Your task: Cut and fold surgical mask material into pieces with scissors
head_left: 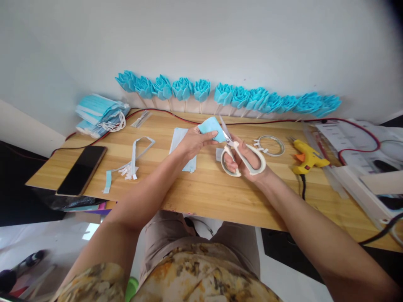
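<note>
Between its thumb and fingers my left hand grips a folded piece of light-blue mask fabric. My right hand has its fingers through the handles of white-handled scissors. The blades are parted at the right edge of the folded piece; whether they are cutting into it I cannot tell. Below my left hand, a flat pale-blue sheet lies on the wooden table, partly hidden by the hand and forearm. A small pale scrap lies beside the scissors.
Blue fabric flowers on sticks lean against the wall. Left are a stack of face masks, a phone and cut strips. Right are a tape roll, a yellow glue gun and a red-black cable.
</note>
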Demonstrator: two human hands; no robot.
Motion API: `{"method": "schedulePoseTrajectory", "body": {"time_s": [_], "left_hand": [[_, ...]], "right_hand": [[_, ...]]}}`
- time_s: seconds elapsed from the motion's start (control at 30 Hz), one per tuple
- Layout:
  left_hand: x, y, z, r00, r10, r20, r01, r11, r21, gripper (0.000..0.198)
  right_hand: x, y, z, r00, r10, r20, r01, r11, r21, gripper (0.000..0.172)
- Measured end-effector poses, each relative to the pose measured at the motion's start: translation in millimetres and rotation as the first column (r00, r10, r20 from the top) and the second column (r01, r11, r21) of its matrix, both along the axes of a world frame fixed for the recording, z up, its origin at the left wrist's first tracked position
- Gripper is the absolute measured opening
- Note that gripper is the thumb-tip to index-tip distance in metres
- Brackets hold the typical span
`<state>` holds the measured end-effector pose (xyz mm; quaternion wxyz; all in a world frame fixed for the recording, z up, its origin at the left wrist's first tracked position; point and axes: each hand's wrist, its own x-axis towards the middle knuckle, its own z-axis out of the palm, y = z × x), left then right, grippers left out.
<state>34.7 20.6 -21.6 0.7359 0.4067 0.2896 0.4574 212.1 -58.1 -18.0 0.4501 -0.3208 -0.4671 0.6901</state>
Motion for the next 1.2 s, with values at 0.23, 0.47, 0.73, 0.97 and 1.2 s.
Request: {"method": "schedulePoseTrajectory", "body": {"time_s": [0.23,0.47,0.73,0.97,1.2], "left_hand": [[-2.2,1.9,-0.8,1.000,-0.005,-0.003,0.005,1.000,-0.002,0.038],[-3.7,1.9,0.3,1.000,-0.002,-0.002,0.002,1.000,0.001,0.034],[-6.6,5.7,-2.2,0.999,0.028,-0.024,-0.028,1.000,0.006,0.025],[-4.5,6.5,-2.1,0.997,0.078,-0.023,-0.077,0.996,0.037,0.026],[-5.1,6.6,-1.4,0.995,0.096,-0.037,-0.095,0.995,0.036,0.029]], "right_hand": [[1.3,0.2,-3.7,0.999,-0.047,0.025,0.047,0.999,-0.007,0.086],[2.6,-0.8,0.9,0.998,-0.026,0.063,0.026,1.000,0.009,0.088],[5.3,0.2,0.1,0.992,0.120,0.047,-0.120,0.993,-0.002,0.065],[4.6,-3.5,5.0,0.978,0.192,0.082,-0.192,0.981,-0.007,0.049],[4.7,-4.8,4.9,0.977,0.198,0.083,-0.197,0.980,-0.018,0.049]]}}
